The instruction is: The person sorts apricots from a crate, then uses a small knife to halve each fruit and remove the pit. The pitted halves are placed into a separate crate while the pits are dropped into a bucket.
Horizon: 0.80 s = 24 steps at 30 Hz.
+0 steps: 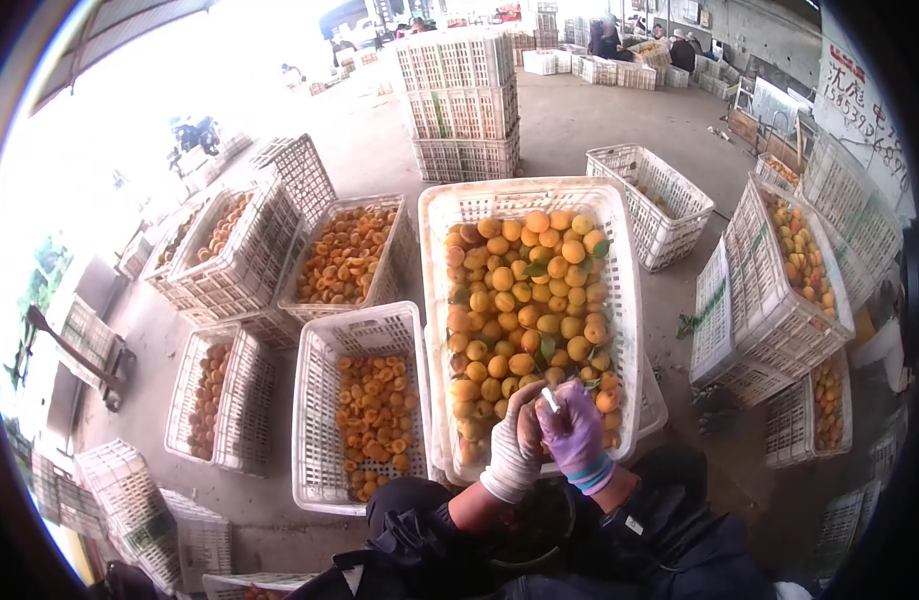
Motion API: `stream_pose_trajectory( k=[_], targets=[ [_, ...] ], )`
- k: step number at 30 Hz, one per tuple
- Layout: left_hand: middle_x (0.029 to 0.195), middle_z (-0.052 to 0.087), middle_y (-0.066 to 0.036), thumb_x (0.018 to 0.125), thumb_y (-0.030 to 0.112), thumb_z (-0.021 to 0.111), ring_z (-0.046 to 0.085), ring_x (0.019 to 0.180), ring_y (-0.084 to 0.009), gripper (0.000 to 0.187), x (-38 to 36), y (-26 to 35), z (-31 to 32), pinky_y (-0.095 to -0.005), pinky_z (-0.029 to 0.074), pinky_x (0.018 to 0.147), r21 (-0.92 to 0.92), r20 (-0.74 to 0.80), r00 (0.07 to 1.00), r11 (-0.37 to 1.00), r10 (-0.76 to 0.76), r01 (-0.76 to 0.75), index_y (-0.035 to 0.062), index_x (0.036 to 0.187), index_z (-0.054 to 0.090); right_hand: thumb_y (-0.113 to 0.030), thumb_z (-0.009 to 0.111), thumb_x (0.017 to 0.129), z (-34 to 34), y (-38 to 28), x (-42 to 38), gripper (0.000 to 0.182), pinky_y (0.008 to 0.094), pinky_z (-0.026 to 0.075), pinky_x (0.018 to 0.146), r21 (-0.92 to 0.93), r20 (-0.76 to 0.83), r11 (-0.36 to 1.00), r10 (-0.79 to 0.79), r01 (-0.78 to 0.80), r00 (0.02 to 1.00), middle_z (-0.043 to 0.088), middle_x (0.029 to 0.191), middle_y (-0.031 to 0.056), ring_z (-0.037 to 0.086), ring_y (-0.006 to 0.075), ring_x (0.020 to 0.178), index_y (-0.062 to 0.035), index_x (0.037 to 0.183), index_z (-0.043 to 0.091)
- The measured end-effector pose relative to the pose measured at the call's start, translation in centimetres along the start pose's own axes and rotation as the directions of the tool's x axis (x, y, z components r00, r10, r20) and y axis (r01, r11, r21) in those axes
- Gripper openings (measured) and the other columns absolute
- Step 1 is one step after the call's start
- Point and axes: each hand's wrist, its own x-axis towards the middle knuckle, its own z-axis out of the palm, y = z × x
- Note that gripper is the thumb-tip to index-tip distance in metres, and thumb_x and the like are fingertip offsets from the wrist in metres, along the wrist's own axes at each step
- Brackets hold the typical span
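Note:
In the head view, a white crate of whole orange-yellow apricots with some green leaves stands in front of me. Over its near edge my left hand, in a white glove with stained fingers, is closed; what lies inside its fingers is hidden. Pressed against it is my right hand, in a purple glove, closed around a small white-handled tool. The tool's working end cannot be made out. At the left, a lower crate holds split apricot halves. A dark round bucket sits between my knees.
More crates of halved fruit stand to the left. Stacked crates rise behind the main crate. At the right are a partly filled crate and a fruit-filled crate. Several people are far back.

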Motion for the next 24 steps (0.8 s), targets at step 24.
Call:
stream_pose_trajectory(
  k=[24],
  targets=[
    [0.130, 0.053, -0.010, 0.094, 0.064, 0.039, 0.054, 0.116, -0.0216, 0.075, 1.9, -2.7, -0.7, -0.0335, 0.046, 0.097, -0.597, 0.138, 0.911, 0.701, -0.389, 0.390, 0.0019, 0.135, 0.044, -0.050, 0.052, 0.096, -1.6, 0.9, 0.7, 0.048, 0.0179, 0.034, 0.044, 0.623, 0.378, 0.509, 0.469, -0.594, 0.798, 0.063, 0.085, 0.0013, 0.053, 0.0072, 0.058, -0.0086, 0.120, 0.057]
  ],
)
